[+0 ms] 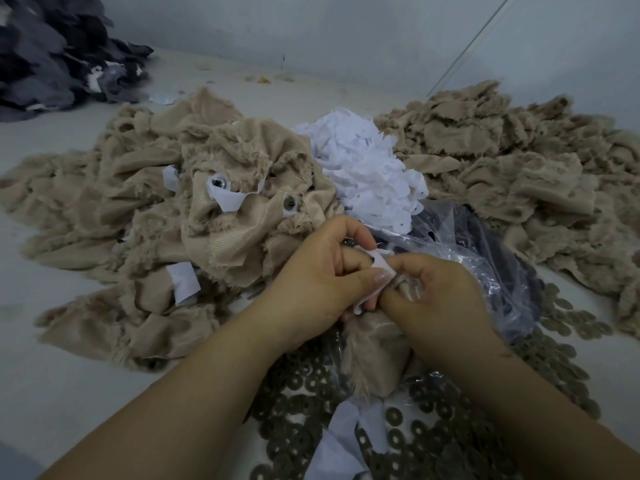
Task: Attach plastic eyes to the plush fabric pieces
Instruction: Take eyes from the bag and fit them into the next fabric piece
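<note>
Both hands meet at the centre of the head view over a tan plush piece [375, 351] that hangs down between them. My left hand [322, 275] pinches a small white backing patch [381, 268] against the fabric with thumb and fingers. My right hand [436, 289] grips the top of the same plush piece, fingers curled round it. A dark spot at the patch's edge may be an eye post; the eye itself is hidden. Finished plush pieces [221, 209] with a fitted eye [217, 182] and a washer back [288, 203] lie heaped to the left.
Several dark ring washers [429, 427] are scattered on the white table [41, 393] under my hands. A clear plastic bag [491, 258] of dark parts lies right of my hands. White patches [367, 168] are piled behind, tan pieces [502, 150] at right, grey fabric [52, 53] far left.
</note>
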The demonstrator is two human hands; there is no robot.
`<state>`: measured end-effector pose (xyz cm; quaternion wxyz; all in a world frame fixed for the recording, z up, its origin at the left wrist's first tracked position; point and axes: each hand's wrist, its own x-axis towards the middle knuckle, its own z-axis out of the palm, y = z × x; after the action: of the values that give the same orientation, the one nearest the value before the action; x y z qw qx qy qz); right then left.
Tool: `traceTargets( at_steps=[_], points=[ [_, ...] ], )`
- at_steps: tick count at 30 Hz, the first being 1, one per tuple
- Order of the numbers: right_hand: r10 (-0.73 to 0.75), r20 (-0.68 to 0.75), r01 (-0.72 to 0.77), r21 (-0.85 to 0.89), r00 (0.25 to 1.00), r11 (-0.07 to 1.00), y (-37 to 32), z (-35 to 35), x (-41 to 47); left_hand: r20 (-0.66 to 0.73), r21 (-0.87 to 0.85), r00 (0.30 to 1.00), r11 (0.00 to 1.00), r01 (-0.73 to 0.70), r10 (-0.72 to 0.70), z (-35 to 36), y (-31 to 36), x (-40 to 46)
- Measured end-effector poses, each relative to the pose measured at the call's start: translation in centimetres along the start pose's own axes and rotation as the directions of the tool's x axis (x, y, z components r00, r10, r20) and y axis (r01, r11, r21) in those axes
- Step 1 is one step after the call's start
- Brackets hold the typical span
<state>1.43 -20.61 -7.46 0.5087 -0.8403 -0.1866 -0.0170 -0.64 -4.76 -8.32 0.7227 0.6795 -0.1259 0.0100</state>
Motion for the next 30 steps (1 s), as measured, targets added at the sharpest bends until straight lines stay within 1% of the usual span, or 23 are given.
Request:
traceTargets(
  at_steps=[4, 6, 8, 12, 14, 16, 19, 21, 23, 25, 27, 30],
  points=[
    [-0.029, -0.053, 0.027, -0.036, 0.998, 0.999, -0.09, -0.03, 0.02, -0.075, -0.050, 0.997, 0.998, -0.027, 0.023, -0.08, 0.08, -0.08],
    [-0.034, -0.076, 0.029, -0.061, 0.997, 0.998, 0.08, -0.03, 0.16, -0.087, -0.081, 0.996, 0.996, -0.043, 0.036, -0.23, 0.28, -0.07],
    [-0.045, -0.085, 0.039, -0.068, 0.995, 0.997, 0.09, -0.07, 0.20, -0.071, -0.125, 0.997, 0.992, -0.035, 0.026, -0.40, 0.42, -0.02],
    [-0.109, -0.083, 0.105, -0.047, 0.991, 0.993, -0.12, -0.19, 0.06, 0.003, -0.196, 1.000, 0.980, 0.021, -0.021, -0.29, 0.60, 0.14],
    [-0.110, -0.069, 0.109, -0.020, 0.992, 0.994, -0.07, -0.17, 0.02, 0.027, -0.194, 0.999, 0.981, 0.027, -0.022, -0.33, 0.63, 0.09],
    [-0.104, -0.067, 0.103, -0.017, 0.992, 0.995, -0.05, -0.14, 0.09, 0.033, -0.151, 0.999, 0.988, 0.017, -0.012, -0.44, 0.58, -0.02],
    [-0.108, -0.057, 0.111, 0.052, 0.993, 0.992, -0.24, -0.13, 0.05, 0.004, -0.063, 1.000, 0.998, 0.005, -0.005, -0.43, 0.50, -0.09],
    [-0.110, -0.056, 0.114, 0.079, 0.992, 0.990, -0.44, -0.17, -0.03, -0.027, -0.036, 1.000, 0.999, -0.007, 0.006, -0.40, 0.41, -0.06],
    [-0.117, -0.055, 0.120, 0.064, 0.992, 0.991, -0.47, -0.13, -0.08, -0.041, -0.049, 0.999, 0.999, -0.019, 0.017, -0.41, 0.42, -0.07],
    [-0.114, -0.048, 0.116, 0.043, 0.992, 0.992, -0.31, -0.15, 0.01, -0.020, -0.119, 1.000, 0.993, -0.026, 0.024, -0.36, 0.56, -0.09],
    [-0.101, -0.067, 0.105, 0.061, 0.993, 0.993, -0.28, -0.17, 0.10, -0.003, -0.162, 1.000, 0.987, -0.021, 0.021, -0.31, 0.74, -0.10],
    [-0.106, -0.076, 0.112, 0.086, 0.991, 0.990, -0.19, -0.13, 0.10, -0.008, -0.124, 1.000, 0.992, -0.012, 0.011, -0.25, 0.65, -0.03]
  ],
)
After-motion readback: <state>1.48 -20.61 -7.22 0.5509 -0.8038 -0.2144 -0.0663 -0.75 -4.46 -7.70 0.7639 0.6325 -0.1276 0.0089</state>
